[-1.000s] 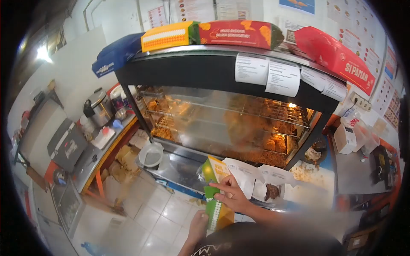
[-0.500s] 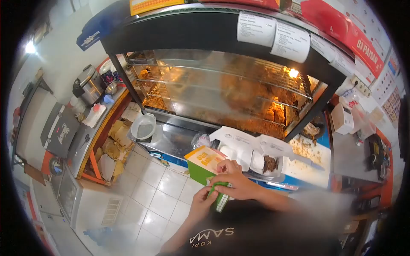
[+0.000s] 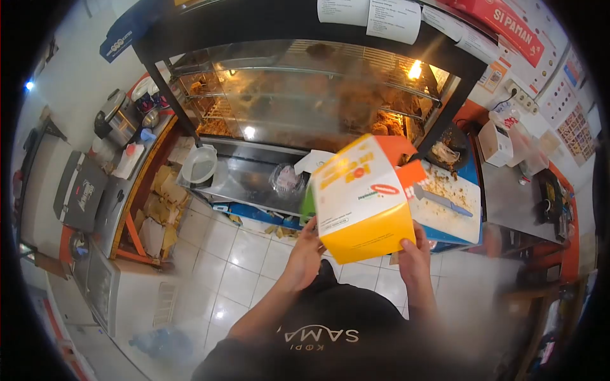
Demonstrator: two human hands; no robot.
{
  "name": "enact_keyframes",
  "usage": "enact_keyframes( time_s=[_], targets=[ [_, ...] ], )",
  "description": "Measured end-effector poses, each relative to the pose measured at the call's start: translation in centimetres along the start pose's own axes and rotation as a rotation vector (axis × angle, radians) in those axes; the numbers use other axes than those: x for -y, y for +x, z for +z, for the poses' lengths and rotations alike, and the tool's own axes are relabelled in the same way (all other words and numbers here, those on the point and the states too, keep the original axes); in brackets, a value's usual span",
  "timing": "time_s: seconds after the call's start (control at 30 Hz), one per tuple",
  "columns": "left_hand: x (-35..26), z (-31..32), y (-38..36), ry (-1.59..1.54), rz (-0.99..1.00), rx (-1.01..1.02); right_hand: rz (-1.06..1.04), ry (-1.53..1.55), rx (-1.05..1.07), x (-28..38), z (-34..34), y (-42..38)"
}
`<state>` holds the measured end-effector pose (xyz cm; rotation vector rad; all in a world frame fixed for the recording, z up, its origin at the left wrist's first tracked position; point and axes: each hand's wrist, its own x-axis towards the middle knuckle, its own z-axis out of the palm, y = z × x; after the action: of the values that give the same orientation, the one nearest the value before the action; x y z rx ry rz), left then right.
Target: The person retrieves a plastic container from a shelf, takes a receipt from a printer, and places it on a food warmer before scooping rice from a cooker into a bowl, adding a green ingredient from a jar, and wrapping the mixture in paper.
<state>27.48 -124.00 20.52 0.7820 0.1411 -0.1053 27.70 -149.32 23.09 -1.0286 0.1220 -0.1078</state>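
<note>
A cardboard food box (image 3: 365, 203) with white, yellow, orange and green faces is held up in front of me over the counter's edge. Its printed white and yellow sides face me, and orange flaps stick out at the upper right. My left hand (image 3: 304, 257) is closed on the lower left edge, some fingers hidden behind the box. On the opposite lower corner, my right hand (image 3: 416, 257) grips with the thumb in front. Behind the box, a corner of the white open carton (image 3: 311, 162) shows; its contents are hidden.
A glass warming cabinet (image 3: 298, 95) with fried food stands ahead. A knife (image 3: 445, 203) lies on the crumb-covered white cutting board (image 3: 467, 222) at right. On the steel counter (image 3: 244, 171) sit a clear plastic tub (image 3: 199, 165) and a wrapped bundle (image 3: 286, 180). A grey cooler (image 3: 86, 197) is left.
The food box has been lifted and turned, so its white and yellow faces show instead of the green side. My hands have moved apart from the green flap to the box's opposite sides.
</note>
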Motion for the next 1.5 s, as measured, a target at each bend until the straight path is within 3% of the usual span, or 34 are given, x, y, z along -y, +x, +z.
enact_keyframes(
  time_s=[0.07, 0.1, 0.2, 0.23, 0.3, 0.33, 0.37, 0.4, 0.47, 0.57, 0.63, 0.7, 0.83, 0.93, 1.03, 1.13, 1.3, 1.5],
  targets=[
    [0.5, 0.8, -1.7, 0.511, 0.238, -0.308, -0.106, -0.157, -0.016, 0.9, -0.8, -2.5],
    [-0.3, 1.9, -3.1, 0.959, 0.682, -0.332, -0.143, -0.254, 0.007, 1.0, -1.0, -3.9],
    [-4.1, 6.6, -7.0, 1.470, 1.012, 0.372, -0.225, -0.742, 0.191, 1.5, -2.2, -7.3],
    [-4.1, 8.8, -7.0, 1.458, 0.977, 0.475, -0.244, -0.862, 0.303, 1.9, -1.8, -8.2],
    [-1.0, 6.2, -6.9, 1.423, 0.380, 0.646, -0.235, -1.020, 0.494, 2.7, -1.2, -9.9],
    [0.1, 5.5, -6.8, 1.381, 0.091, 0.719, -0.266, -1.084, 0.468, 2.8, -1.0, -10.5],
    [-1.6, 7.2, -6.7, 1.268, -0.367, 0.728, -0.300, -1.150, 0.432, 3.0, -0.7, -11.2],
    [-0.9, 5.9, -7.0, 1.201, -0.267, 0.688, -0.335, -1.217, 0.382, 3.1, -0.4, -12.0],
    [1.9, 2.2, -7.1, 1.050, -0.077, 0.621, -0.391, -1.059, 0.284, 3.2, -0.3, -13.5],
    [2.0, 2.2, -7.9, 0.435, -0.428, 0.289, -0.358, -0.742, 0.354, 0.8, -1.4, -15.4],
    [1.6, 2.7, -8.4, 0.292, -0.479, 0.264, -0.288, -0.580, 0.452, -1.1, -0.7, -16.6],
    [1.1, 2.7, -8.1, 0.160, -0.493, 0.232, -0.437, -0.441, 0.388, -2.1, 1.2, -16.9],
    [-0.9, 3.3, -8.7, 0.120, -0.512, 0.115, -0.608, -0.311, 0.394, -3.0, 3.3, -16.0],
    [-1.7, 2.6, -9.2, 0.126, -0.391, 0.065, -0.668, -0.534, 0.424, -2.9, 3.5, -14.7],
    [-2.8, 3.6, -11.6, 0.189, -0.143, 0.000, -0.574, -0.346, 0.262, -2.7, 5.9, -14.0],
    [-2.2, 1.6, -12.9, 0.370, -0.039, 0.035, -0.585, -0.450, 0.270, -3.6, 7.3, -13.1],
    [-4.3, -1.2, -12.9, 0.309, 0.074, -0.200, -0.535, -0.493, 0.635, -5.6, 10.6, -12.8],
    [-6.9, -3.5, -13.4, 0.121, -0.020, -0.182, -0.509, -0.587, 0.338, -9.7, 15.5, -12.4]
  ],
)
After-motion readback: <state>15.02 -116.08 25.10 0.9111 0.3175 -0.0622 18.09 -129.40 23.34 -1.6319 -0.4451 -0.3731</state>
